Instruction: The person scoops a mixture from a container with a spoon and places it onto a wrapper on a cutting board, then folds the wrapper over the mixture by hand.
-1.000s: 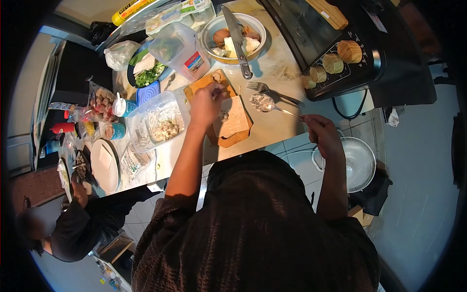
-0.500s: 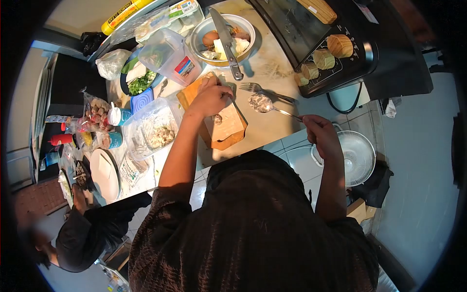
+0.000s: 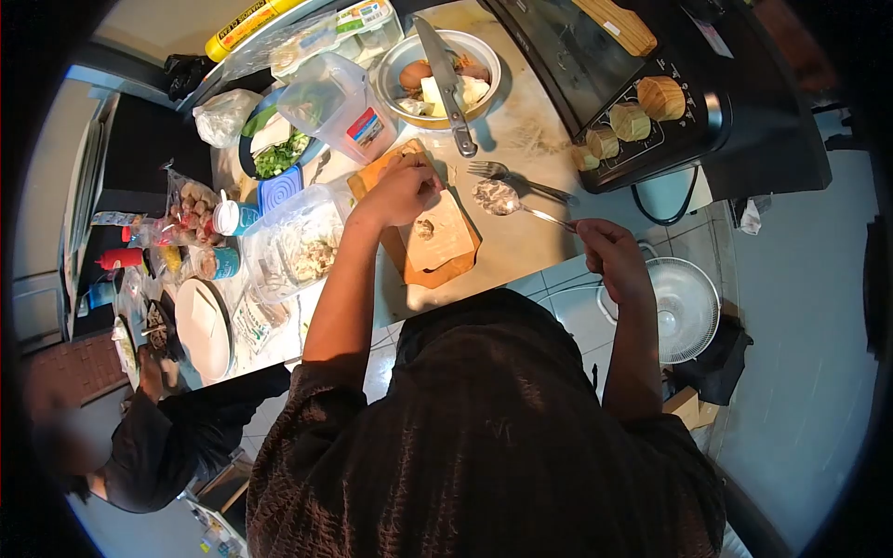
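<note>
My right hand is closed around the handle of a metal spoon. The spoon's bowl carries a pale, lumpy filling and hovers just right of the board. My left hand has its fingers curled together at the far edge of a thin, pale wrapper sheet; the fingertips are partly hidden. On that sheet sits a small dab of filling. Underneath lies a wooden chopping board. A fork rests on the table beyond the spoon. Left of my forearm, a clear plastic tub contains more pale filling.
At the back, a knife lies across a bowl with eggs in it. An empty plastic container stands beside it. A black oven occupies the right. Another person is at the left near a plate.
The wrapper sheet lies flatter under my left hand, whose fingers have shifted slightly. My right hand keeps the spoon in nearly the same spot. The whole view has moved a little.
</note>
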Demonstrator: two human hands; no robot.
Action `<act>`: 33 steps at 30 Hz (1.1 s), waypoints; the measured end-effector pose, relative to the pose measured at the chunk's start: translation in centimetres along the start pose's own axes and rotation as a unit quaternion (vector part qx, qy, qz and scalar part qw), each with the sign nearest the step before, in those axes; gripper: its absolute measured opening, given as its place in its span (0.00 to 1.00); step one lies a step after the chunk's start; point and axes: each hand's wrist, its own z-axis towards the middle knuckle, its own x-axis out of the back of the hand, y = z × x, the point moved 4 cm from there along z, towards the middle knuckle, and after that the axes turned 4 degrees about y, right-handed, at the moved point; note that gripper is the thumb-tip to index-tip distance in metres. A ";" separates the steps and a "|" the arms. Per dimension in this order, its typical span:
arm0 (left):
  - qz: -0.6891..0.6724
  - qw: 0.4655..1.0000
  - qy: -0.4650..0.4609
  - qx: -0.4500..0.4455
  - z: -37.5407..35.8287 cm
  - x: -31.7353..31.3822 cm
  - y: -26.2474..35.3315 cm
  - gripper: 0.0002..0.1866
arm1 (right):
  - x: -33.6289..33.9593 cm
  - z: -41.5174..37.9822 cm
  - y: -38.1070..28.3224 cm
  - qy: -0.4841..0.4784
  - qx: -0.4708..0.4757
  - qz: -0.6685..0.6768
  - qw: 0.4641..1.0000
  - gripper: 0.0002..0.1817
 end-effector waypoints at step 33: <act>0.001 0.910 0.297 0.289 -7.9 -1.2 1.5 0.10 | -3.5 1.3 -1.9 -0.041 0.119 -0.152 0.980 0.10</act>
